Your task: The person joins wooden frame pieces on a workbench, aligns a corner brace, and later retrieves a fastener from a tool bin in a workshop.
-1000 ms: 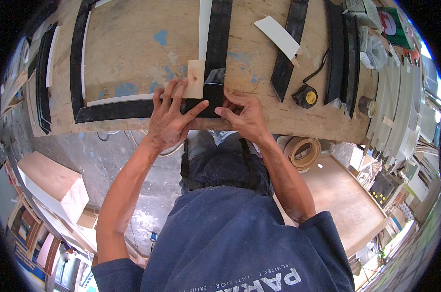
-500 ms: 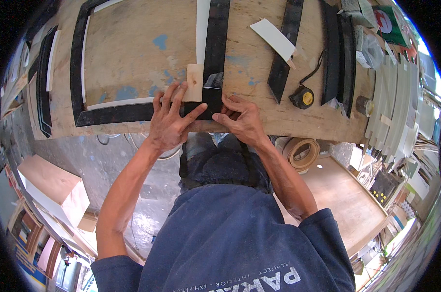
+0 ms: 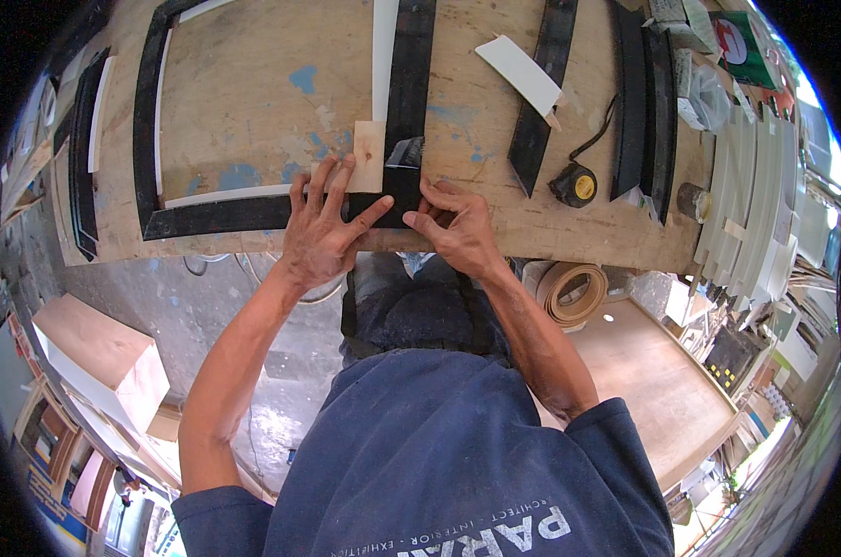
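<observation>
Steadying the black frame's near-right corner [image 3: 403, 189] needs even pressure, left hand [image 3: 320, 225] spread wide by the wood block [image 3: 368, 153], right hand [image 3: 459, 225] curled narrow at the edge, grip unclear.

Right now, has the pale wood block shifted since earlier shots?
No: the pale wood block keeps its place against the blue paint patch on the bench; both slipped slightly down-left together, suggesting camera motion.

Black frame [image 3: 221, 217] lying flat, white strips [image 3: 381, 60] along inner edges, pale wooden block [image 3: 368, 153] at near-right corner
</observation>
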{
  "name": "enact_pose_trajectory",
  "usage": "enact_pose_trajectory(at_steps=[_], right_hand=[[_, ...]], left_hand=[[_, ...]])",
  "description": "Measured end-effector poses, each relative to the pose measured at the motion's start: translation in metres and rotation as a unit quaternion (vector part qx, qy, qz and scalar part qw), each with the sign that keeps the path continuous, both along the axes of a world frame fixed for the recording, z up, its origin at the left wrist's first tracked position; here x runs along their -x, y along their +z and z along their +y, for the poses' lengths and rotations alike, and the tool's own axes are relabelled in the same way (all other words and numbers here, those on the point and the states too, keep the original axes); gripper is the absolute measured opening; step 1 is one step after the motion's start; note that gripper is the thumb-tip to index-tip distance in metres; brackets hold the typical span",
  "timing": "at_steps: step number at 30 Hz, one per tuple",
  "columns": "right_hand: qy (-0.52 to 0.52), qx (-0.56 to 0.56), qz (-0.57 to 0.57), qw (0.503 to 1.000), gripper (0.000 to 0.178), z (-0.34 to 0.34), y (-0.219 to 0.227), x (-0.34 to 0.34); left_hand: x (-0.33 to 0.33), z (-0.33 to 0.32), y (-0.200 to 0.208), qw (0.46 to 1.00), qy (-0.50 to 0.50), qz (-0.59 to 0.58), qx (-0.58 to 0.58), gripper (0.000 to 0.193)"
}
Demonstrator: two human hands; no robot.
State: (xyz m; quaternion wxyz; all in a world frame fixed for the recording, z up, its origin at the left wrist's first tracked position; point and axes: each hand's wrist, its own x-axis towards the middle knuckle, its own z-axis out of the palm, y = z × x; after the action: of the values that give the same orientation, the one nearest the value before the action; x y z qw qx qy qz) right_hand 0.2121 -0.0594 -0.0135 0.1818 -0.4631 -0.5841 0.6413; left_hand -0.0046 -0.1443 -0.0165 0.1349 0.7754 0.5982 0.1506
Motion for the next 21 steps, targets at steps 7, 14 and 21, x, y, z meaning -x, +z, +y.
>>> enact_pose_trajectory(at_steps=[7, 14, 21], right_hand=[[0.001, 0.0, 0.005, 1.0, 0.018, 0.0, -0.001, 0.0], [0.0, 0.003, 0.015, 1.0, 0.015, -0.005, -0.014, -0.004], [-0.006, -0.011, -0.001, 1.0, 0.019, -0.003, -0.005, 0.001]], left_hand=[[-0.001, 0.0, -0.002, 1.0, 0.003, -0.005, -0.004, 0.061], [-0.004, 0.001, 0.002, 1.0, 0.009, -0.004, -0.011, 0.055], [-0.003, 0.001, 0.002, 1.0, 0.011, 0.006, -0.028, 0.052]])
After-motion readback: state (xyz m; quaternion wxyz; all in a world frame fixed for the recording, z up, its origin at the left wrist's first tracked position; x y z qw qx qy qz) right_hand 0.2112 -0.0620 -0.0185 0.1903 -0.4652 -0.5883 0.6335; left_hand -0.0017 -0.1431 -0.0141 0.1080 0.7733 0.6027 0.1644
